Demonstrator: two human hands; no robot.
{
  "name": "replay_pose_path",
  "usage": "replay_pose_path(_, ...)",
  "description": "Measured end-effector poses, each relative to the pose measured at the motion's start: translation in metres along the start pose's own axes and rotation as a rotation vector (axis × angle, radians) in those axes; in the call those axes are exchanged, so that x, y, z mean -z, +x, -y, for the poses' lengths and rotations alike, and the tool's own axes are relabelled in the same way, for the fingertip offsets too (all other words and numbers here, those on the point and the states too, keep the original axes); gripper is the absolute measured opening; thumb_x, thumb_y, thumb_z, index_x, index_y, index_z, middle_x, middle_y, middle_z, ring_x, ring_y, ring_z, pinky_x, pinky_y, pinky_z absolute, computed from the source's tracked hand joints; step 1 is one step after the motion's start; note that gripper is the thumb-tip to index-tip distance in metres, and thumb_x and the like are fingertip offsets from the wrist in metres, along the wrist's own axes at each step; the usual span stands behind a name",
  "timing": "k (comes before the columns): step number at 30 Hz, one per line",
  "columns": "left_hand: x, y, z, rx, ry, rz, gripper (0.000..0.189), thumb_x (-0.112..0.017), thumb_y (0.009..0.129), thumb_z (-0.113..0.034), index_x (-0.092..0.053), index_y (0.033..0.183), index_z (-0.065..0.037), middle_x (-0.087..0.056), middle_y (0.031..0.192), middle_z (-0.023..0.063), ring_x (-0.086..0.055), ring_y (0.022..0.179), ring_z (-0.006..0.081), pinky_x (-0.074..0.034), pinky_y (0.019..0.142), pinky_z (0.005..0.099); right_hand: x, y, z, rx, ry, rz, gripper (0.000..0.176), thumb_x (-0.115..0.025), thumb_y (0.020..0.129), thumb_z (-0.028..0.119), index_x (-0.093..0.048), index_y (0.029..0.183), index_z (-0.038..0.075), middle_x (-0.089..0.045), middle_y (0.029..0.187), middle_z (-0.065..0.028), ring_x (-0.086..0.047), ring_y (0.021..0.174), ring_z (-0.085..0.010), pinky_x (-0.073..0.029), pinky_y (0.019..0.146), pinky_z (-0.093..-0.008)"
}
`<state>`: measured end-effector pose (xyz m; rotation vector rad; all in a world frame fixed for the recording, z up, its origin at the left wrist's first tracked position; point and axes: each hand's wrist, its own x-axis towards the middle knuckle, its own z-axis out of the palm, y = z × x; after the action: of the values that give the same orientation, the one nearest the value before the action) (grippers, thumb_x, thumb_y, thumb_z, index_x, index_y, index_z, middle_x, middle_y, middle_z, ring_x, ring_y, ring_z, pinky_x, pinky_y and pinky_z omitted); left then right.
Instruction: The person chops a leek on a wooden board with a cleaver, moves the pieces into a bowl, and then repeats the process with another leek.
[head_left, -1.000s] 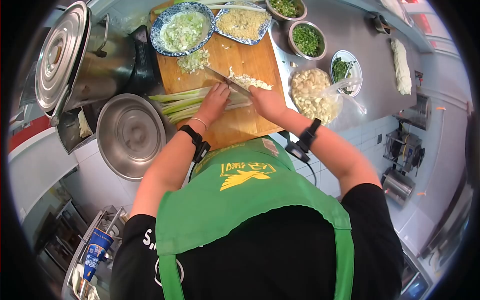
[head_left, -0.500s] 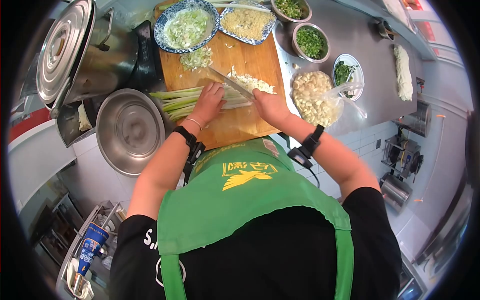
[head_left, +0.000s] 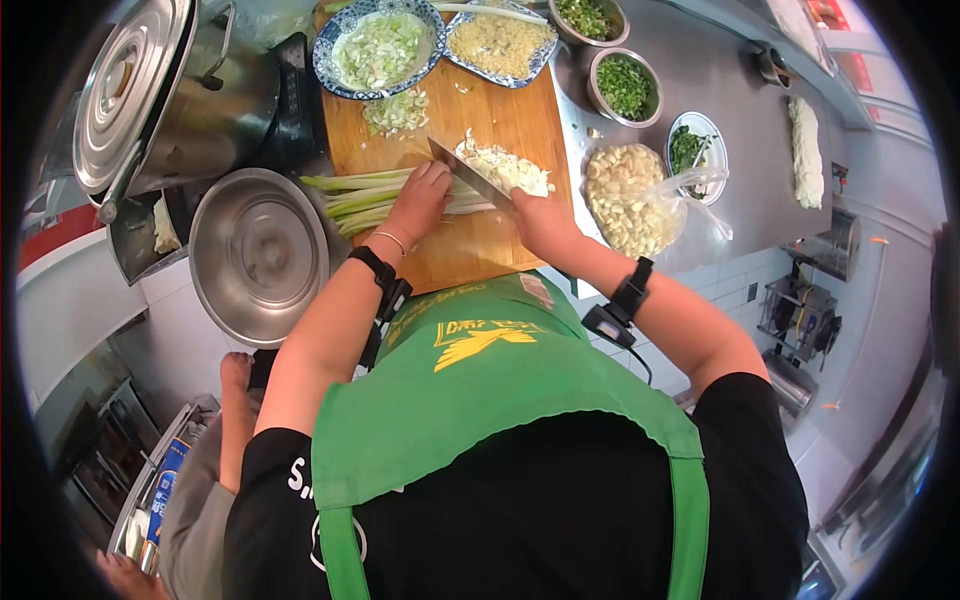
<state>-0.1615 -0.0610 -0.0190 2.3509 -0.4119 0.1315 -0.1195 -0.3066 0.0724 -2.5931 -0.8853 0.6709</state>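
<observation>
My right hand [head_left: 543, 224] is closed around the handle of a kitchen knife [head_left: 470, 176], its blade slanting up and left across the wooden cutting board [head_left: 465, 262]. Pressed down beside the blade, my left hand [head_left: 421, 199] grips a bundle of scallions [head_left: 352, 200], whose green ends stick out to the left. Chopped white scallion [head_left: 505, 168] lies just beyond the knife. Another chopped pile [head_left: 396, 112] is further back on the board, below a blue-patterned bowl [head_left: 380, 50] of chopped scallion.
A patterned dish [head_left: 500, 48] of minced garlic, metal bowls of chopped greens [head_left: 623, 88] and a bag of peeled garlic cloves [head_left: 628, 200] surround the board. At left stand a large lidded pot [head_left: 205, 120] and a steel basin [head_left: 258, 255]. Another person's arm [head_left: 236, 420] shows lower left.
The knife blade now shows broader and more tilted, close against my left fingers. Another person's arms and grey clothing have come into view at lower left. The view has shifted slightly.
</observation>
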Motion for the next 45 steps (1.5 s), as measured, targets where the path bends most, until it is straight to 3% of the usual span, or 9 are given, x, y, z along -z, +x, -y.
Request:
replay_pose_path(5,0.000,0.001,0.005,-0.010,0.036,-0.019,0.031,-0.075,0.073,0.002,-0.052,0.092,-0.005,-0.056,0.105,0.0131,-0.054,0.102,0.0357,-0.047,0.090,0.0430,-0.031,0.020,-0.009,-0.018,0.036,-0.068,0.013,-0.057,0.096,0.015,-0.053,0.102,0.004,-0.069,0.083,-0.0202,-0.069,0.076,-0.0417,-0.054,0.067,-0.0531)
replay_pose_path(12,-0.001,-0.003,0.001,0.009,-0.001,0.000,0.031,-0.076,0.073,0.002,-0.053,0.092,-0.005,-0.056,0.105,0.0135,-0.054,0.102,0.0366,-0.047,0.090,0.0427,-0.010,0.004,0.003,-0.050,0.005,0.018,0.014,-0.058,0.097,0.016,-0.052,0.102,0.004,-0.069,0.083,-0.0214,-0.069,0.075,-0.0423,-0.053,0.065,-0.0537)
replay_pose_path(18,0.019,-0.010,-0.010,-0.012,0.119,0.003,0.036,-0.080,0.073,-0.008,-0.054,0.097,-0.005,-0.054,0.111,0.0130,-0.051,0.109,0.0355,-0.044,0.097,0.0439,-0.039,0.015,-0.006,0.016,0.087,-0.168,0.016,-0.057,0.098,0.017,-0.051,0.102,0.003,-0.068,0.084,-0.0217,-0.068,0.075,-0.0427,-0.053,0.065,-0.0535)
replay_pose_path(23,0.021,-0.019,-0.002,0.047,0.136,0.092,0.037,-0.081,0.072,-0.012,-0.054,0.098,-0.005,-0.054,0.112,0.0132,-0.051,0.111,0.0352,-0.043,0.098,0.0443,0.000,0.006,0.010,0.008,-0.017,-0.038,0.013,-0.058,0.093,0.010,-0.051,0.102,0.004,-0.068,0.084,-0.0214,-0.069,0.077,-0.0418,-0.054,0.065,-0.0514)
replay_pose_path(27,0.014,-0.018,0.000,0.070,0.130,0.089,0.036,-0.080,0.071,-0.009,-0.055,0.096,-0.004,-0.055,0.109,0.0134,-0.052,0.109,0.0351,-0.044,0.096,0.0434,-0.018,0.002,0.016,-0.012,-0.032,0.024,0.014,-0.057,0.090,0.007,-0.052,0.102,0.003,-0.068,0.084,-0.0205,-0.069,0.078,-0.0413,-0.054,0.065,-0.0511)
replay_pose_path(33,0.015,-0.019,-0.002,0.058,0.131,0.066,0.033,-0.079,0.071,-0.006,-0.056,0.094,-0.005,-0.055,0.107,0.0132,-0.053,0.105,0.0345,-0.045,0.094,0.0431,-0.024,0.024,0.009,0.071,0.038,-0.092,0.012,-0.057,0.094,0.010,-0.052,0.102,0.002,-0.068,0.084,-0.0206,-0.069,0.078,-0.0413,-0.054,0.066,-0.0515)
replay_pose_path(35,0.015,-0.017,0.000,0.058,0.115,0.053,0.033,-0.079,0.071,-0.006,-0.056,0.095,-0.005,-0.055,0.107,0.0132,-0.053,0.106,0.0345,-0.046,0.095,0.0428,-0.003,0.013,0.022,-0.015,0.043,0.023,0.013,-0.055,0.098,0.014,-0.053,0.105,0.003,-0.068,0.085,-0.0237,-0.067,0.080,-0.0456,-0.052,0.069,-0.0553)
replay_pose_path(40,0.011,-0.021,0.001,0.123,0.109,0.103,0.034,-0.079,0.071,-0.007,-0.056,0.096,-0.006,-0.055,0.111,0.0133,-0.052,0.108,0.0347,-0.045,0.096,0.0423,-0.040,0.018,0.017,0.051,0.078,-0.060,0.011,-0.056,0.095,0.011,-0.052,0.100,0.002,-0.068,0.082,-0.0213,-0.069,0.077,-0.0418,-0.054,0.065,-0.0520)
replay_pose_path(45,0.038,-0.023,-0.011,-0.019,0.204,0.000,0.043,-0.082,0.068,-0.008,-0.053,0.101,-0.006,-0.053,0.113,0.0136,-0.050,0.110,0.0356,-0.044,0.097,0.0434,-0.060,0.037,0.010,0.059,0.031,-0.173,0.012,-0.057,0.095,0.013,-0.052,0.099,0.003,-0.067,0.080,-0.0227,-0.068,0.072,-0.0412,-0.054,0.061,-0.0513)
